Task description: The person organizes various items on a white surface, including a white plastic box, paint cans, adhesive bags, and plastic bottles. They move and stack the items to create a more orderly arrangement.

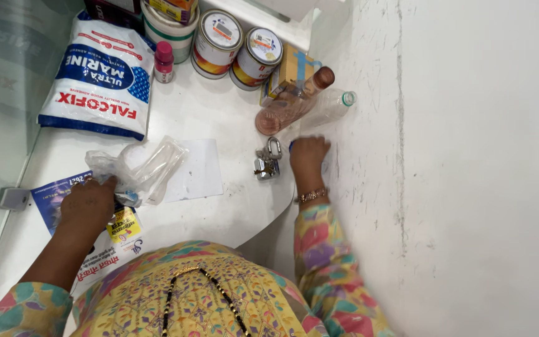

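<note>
My left hand rests on the white counter, its fingers closed on a crumpled clear plastic bag that lies over printed leaflets. My right hand is at the counter's right edge against the white wall, fingers curled over a small blue item that is mostly hidden. A metal padlock lies just left of that hand. Two plastic bottles lie beyond it, one brownish and one clear.
A large white and blue sack lies at the back left beside a small pink-capped bottle. Several paint tins and a yellow box stand at the back. A white sheet lies mid-counter. Glass panel at left.
</note>
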